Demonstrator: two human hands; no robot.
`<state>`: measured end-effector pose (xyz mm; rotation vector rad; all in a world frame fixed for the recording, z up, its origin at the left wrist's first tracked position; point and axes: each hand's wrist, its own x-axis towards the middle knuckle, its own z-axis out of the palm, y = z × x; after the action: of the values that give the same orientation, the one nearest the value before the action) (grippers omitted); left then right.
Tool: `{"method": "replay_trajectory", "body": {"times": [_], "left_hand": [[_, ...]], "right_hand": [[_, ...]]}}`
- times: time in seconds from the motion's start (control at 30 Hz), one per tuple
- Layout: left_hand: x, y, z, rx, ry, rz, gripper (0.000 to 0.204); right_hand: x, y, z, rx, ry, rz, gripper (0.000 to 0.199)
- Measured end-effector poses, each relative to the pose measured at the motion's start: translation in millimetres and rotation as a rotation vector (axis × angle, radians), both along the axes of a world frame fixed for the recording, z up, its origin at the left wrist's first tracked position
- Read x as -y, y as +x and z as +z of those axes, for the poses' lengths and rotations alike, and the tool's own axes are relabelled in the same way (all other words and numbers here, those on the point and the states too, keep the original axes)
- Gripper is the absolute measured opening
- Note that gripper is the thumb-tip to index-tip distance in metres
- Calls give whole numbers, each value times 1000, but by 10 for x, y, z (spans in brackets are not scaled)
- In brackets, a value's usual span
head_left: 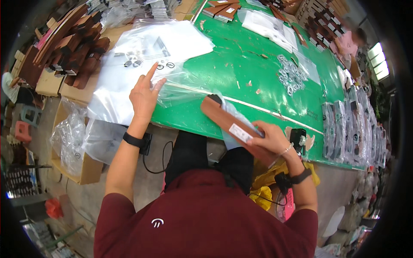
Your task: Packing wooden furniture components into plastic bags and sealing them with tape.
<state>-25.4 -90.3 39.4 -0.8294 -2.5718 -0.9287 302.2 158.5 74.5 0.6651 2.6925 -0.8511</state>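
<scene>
My right hand [272, 138] grips a long brown wooden piece [223, 117] near its lower end, over the table's front edge. The piece slants, carries a white label and has a dark part at its upper end. A pale, thin sheet or bag hangs along its far side; I cannot tell whether it is attached. My left hand [145, 96] is over the near edge of a stack of clear plastic bags [129, 77], index finger stretched out and thumb apart. It holds nothing that I can see. One loose bag [185, 88] spreads from beside that hand toward the wooden piece.
On the green table [232, 60] lie a pile of small clear-wrapped parts [291, 75] and more plastic bags [269, 26]. Wrapped brown pieces [350, 129] stand in a row at right. Stacked brown wood [79, 56] is at left, above a cardboard box [92, 172]. Another person [348, 43] is far right.
</scene>
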Motion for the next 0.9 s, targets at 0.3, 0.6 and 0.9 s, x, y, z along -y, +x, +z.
{"method": "replay_trajectory", "body": {"times": [0.3, 0.6, 0.9], "left_hand": [[-189, 632, 92, -169, -301, -304, 53], [-39, 1003, 527, -346, -402, -653, 65], [-394, 1339, 646, -430, -94, -1107, 54]], "right_hand": [[533, -435, -488, -178, -829, -163, 67], [798, -825, -601, -446, -1183, -261, 51], [881, -1843, -1743, -1006, -1144, -309, 51]]}}
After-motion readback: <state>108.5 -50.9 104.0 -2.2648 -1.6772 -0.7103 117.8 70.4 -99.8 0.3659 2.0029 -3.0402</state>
